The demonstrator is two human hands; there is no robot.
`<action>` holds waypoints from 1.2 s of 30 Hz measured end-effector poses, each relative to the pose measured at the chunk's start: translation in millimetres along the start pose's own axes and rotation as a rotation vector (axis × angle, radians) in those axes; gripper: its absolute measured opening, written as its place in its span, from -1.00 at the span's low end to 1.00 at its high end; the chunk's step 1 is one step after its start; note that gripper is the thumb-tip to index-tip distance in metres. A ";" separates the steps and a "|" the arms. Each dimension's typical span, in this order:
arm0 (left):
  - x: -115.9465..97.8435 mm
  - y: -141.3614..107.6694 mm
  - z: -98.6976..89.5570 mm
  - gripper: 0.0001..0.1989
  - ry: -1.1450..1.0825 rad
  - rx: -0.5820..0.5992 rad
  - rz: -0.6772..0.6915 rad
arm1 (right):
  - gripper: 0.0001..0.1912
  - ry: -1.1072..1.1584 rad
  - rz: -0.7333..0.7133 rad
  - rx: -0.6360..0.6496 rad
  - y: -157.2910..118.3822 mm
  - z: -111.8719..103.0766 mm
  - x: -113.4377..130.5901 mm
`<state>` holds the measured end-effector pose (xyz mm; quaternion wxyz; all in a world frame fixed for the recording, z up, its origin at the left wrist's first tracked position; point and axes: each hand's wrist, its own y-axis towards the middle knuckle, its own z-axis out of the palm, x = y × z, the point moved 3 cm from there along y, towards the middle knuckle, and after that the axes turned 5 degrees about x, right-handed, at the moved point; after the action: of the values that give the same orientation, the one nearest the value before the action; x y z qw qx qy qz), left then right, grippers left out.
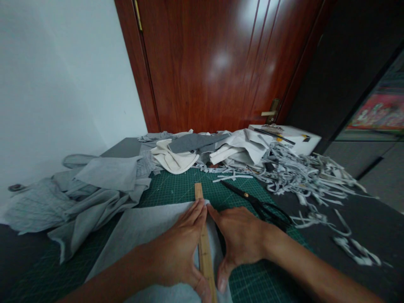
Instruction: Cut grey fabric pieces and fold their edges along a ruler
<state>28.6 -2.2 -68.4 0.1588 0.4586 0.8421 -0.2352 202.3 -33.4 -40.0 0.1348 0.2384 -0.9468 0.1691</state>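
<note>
A pale grey piece of cloth [139, 231] lies on the green cutting mat [176, 185], with a wooden ruler [205, 256] laid lengthwise near its right edge. My left hand [176, 250] presses on the ruler, fingers stretched forward and thumb set apart nearer to me. On the other side, my right hand [241, 235] touches the cloth's right edge with forefinger and thumb spread wide; its other fingers are partly hidden. Black-handled scissors [251, 199] rest on the mat just beyond my right hand, blades pointing away to the left.
Grey fabric [104, 189] is heaped at the left. Cream and grey cloth pieces [176, 155] lie along the back. A tangle of thin fabric strips [293, 172] spreads on the right, before a white box [303, 136]. Behind stands a brown wooden door [205, 63].
</note>
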 end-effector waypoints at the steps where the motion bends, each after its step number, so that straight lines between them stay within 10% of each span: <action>1: 1.4 -0.9 1.3 0.58 -0.006 -0.020 0.009 | 0.52 0.004 -0.002 -0.002 -0.1 0.3 -0.2; 36: 9.1 -6.6 10.4 0.58 0.061 -0.164 -0.045 | 0.55 0.055 -0.019 0.067 -7.6 1.9 -5.8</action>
<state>18.7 -4.6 -79.8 0.1649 0.4319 0.8731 -0.1550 210.7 -38.1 -41.7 0.1544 0.2469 -0.9342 0.2061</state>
